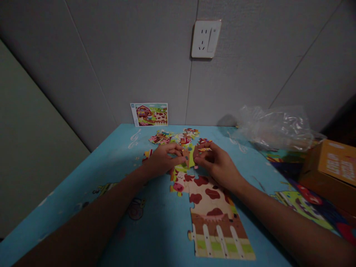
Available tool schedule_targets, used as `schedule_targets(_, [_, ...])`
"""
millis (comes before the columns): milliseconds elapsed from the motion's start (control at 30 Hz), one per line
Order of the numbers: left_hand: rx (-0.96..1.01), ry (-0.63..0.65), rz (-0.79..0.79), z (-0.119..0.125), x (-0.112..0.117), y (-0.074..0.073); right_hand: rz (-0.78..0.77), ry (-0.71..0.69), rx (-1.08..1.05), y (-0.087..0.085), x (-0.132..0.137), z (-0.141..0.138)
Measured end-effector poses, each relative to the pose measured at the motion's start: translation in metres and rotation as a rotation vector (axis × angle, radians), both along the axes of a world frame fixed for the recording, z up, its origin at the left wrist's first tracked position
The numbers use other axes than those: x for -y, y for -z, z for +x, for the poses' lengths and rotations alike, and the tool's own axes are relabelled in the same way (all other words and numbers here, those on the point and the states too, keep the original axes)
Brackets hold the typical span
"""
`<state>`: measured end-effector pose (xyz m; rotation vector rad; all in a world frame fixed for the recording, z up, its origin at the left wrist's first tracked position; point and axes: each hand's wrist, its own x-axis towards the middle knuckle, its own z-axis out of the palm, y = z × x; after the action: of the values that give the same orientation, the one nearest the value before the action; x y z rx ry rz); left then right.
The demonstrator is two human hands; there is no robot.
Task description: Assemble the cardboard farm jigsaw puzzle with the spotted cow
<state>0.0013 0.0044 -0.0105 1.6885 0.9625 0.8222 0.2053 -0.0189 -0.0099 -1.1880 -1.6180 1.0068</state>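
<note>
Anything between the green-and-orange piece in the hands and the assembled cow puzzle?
Nothing visible. The green-and-orange cardboard jigsaw piece, between the left hand and right hand, sits just above the assembled cow jigsaw; no other object lies between them.

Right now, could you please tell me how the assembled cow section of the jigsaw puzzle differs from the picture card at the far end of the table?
The assembled cow section lies flat on the blue table, while the picture card stands against the wall. The section looks much larger, though it is nearer. The section shows a brown-spotted cow and white fence; the card shows a whole farm scene with a red barn. Both share bright cartoon colours and a brown-spotted pattern.
</note>
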Motion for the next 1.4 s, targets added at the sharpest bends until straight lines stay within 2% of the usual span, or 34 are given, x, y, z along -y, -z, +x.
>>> schedule_targets(100, [-0.031,0.080,-0.048,0.002,0.004,0.000,-0.049,-0.016,-0.047,-0.001,0.004,-0.002])
schedule_targets(167, [-0.059,0.068,-0.038,0.003,0.006,-0.003,-0.071,-0.054,-0.032,0.000,0.005,-0.002])
schedule_targets(267, [-0.093,0.032,0.040,0.003,0.007,-0.008,-0.021,-0.053,-0.039,0.003,0.004,-0.001])
schedule_targets(367, [-0.106,0.068,0.087,0.001,0.006,-0.011,0.042,0.004,-0.091,0.004,0.000,0.001])
schedule_targets(467, [-0.124,0.066,0.118,-0.001,0.006,-0.013,0.034,0.016,-0.121,0.003,-0.002,0.001])
schedule_targets(833, [-0.135,0.063,0.107,-0.006,0.000,-0.013,-0.210,-0.275,-0.056,-0.003,0.009,-0.008])
schedule_targets(1033, [-0.182,0.095,0.061,-0.006,0.001,-0.010,-0.228,-0.311,-0.012,-0.005,0.011,-0.006])
schedule_targets(1100, [-0.196,0.129,0.044,-0.006,0.002,-0.010,-0.218,-0.305,-0.015,-0.005,0.011,-0.004])
schedule_targets(1267, [-0.236,0.326,-0.029,-0.010,0.005,-0.013,-0.166,-0.270,-0.013,-0.005,0.010,-0.004])
schedule_targets(1400, [-0.251,0.376,-0.012,-0.011,0.007,-0.014,-0.157,-0.307,0.088,-0.006,0.012,-0.005])
